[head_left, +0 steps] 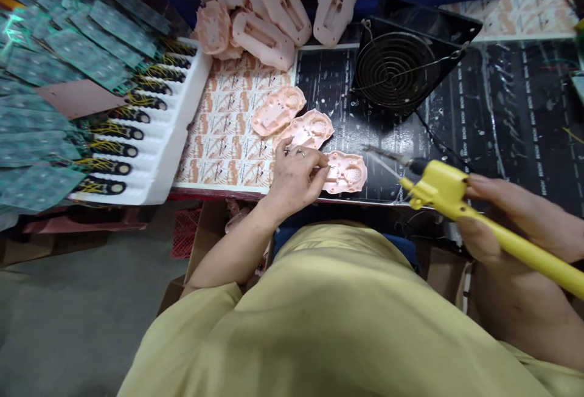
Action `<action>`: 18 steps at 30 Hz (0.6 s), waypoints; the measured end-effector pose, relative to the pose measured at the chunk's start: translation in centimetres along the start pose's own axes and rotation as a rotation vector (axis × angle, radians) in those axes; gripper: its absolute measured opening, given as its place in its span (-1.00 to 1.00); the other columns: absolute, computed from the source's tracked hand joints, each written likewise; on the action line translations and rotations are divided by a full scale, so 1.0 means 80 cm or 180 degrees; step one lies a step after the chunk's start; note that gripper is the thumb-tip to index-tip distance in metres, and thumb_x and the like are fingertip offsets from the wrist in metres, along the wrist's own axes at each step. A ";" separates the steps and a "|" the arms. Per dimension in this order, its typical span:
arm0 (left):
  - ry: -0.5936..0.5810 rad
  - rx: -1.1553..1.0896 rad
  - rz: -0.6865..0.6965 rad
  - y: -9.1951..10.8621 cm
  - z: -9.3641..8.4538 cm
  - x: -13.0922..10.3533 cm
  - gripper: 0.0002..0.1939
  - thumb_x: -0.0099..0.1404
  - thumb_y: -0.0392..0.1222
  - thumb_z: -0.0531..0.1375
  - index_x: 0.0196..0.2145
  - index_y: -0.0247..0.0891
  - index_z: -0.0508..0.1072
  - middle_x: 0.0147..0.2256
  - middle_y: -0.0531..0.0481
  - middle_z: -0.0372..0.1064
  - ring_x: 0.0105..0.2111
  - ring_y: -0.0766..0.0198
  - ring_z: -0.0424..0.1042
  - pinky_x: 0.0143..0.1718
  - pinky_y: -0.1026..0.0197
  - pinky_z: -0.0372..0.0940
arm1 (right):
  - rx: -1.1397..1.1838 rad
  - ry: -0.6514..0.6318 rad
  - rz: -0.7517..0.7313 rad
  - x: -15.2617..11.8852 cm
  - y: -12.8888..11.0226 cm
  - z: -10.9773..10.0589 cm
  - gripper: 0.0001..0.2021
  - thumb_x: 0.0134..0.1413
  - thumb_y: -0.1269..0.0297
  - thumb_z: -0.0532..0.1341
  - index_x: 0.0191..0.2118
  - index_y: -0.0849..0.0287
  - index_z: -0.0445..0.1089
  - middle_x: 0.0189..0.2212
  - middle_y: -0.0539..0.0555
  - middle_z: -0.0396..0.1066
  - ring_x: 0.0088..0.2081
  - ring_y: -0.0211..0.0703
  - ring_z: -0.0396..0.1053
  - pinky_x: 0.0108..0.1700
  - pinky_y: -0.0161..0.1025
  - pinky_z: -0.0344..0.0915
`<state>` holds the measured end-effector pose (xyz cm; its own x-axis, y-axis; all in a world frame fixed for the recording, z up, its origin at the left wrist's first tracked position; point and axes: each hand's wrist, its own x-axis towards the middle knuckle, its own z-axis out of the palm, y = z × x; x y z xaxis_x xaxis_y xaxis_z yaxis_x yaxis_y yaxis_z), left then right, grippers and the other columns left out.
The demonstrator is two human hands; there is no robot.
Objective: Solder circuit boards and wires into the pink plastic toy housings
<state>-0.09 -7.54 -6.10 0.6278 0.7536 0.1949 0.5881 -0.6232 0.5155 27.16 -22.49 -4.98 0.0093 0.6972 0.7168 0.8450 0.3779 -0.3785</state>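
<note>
One pink shell touches the left hand, its fingers half curled; the right hand, fingers closed, holds a yellow tool.

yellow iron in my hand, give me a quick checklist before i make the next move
1. Yellow iron gripped by right hand: ok, fingers and thumb are on it.
2. Tip away from left hand: ok, a gap shows.
3. Near shell set back from the table edge: not ok, it lies close to the front edge.
4. Left hand at near shell: ok, fingers are at its left end; how firmly, cannot tell.
5. Tip hot: cannot tell.
6. Fan running: cannot tell, the blades don't show clearly behind the grille.
</note>
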 end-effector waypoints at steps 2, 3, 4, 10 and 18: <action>0.0006 -0.0021 0.0029 0.000 0.000 0.000 -0.87 0.34 -0.20 0.09 -0.38 -0.20 0.36 -0.24 0.01 0.57 -0.14 0.15 0.51 0.34 -0.21 -0.11 | 0.0447 -0.0133 -0.0317 0.003 0.002 0.008 -0.42 0.06 0.38 0.39 0.23 0.04 0.37 -0.29 0.10 0.59 -0.38 -0.11 0.56 -0.37 -0.30 0.55; -0.0001 -0.0036 0.0040 0.000 -0.001 -0.001 -0.87 0.34 -0.19 0.09 -0.38 -0.20 0.36 -0.23 0.01 0.57 -0.14 0.15 0.51 0.35 -0.22 -0.12 | 0.0624 -0.0214 -0.0444 0.004 0.002 0.012 -0.40 0.01 0.42 0.41 0.21 0.07 0.38 -0.33 0.09 0.59 -0.40 -0.12 0.55 -0.39 -0.32 0.54; -0.0014 -0.0051 0.0048 0.000 -0.002 -0.001 -0.87 0.34 -0.19 0.09 -0.38 -0.20 0.36 -0.23 0.01 0.57 -0.13 0.14 0.51 0.35 -0.23 -0.14 | 0.0775 -0.0306 -0.0492 0.004 0.003 0.016 -0.40 -0.02 0.44 0.42 0.19 0.09 0.40 -0.37 0.08 0.58 -0.42 -0.13 0.55 -0.40 -0.33 0.54; -0.0170 -0.0073 0.0031 0.000 -0.006 -0.002 -0.87 0.35 -0.20 0.09 -0.38 -0.20 0.36 -0.19 0.02 0.57 -0.12 0.16 0.51 0.39 -0.26 -0.24 | 0.1279 -0.0495 -0.0442 0.002 0.009 0.025 -0.64 -0.06 0.52 0.42 -0.10 0.11 0.48 -0.40 0.01 0.56 -0.38 -0.16 0.55 -0.35 -0.28 0.58; -0.0151 0.0026 0.0026 0.001 -0.004 -0.002 -0.88 0.34 -0.21 0.10 -0.38 -0.21 0.36 -0.19 0.01 0.57 -0.12 0.15 0.51 0.39 -0.27 -0.24 | 0.1205 -0.0722 -0.0607 0.003 0.016 0.025 -0.84 0.06 0.38 0.40 -0.22 0.11 0.48 -0.39 0.03 0.56 -0.37 -0.19 0.56 -0.35 -0.36 0.55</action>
<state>-0.31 -7.61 -5.79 0.6560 0.7378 0.1591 0.5868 -0.6311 0.5072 27.12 -20.62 -6.47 -0.2795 0.6934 0.6641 0.5657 0.6778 -0.4696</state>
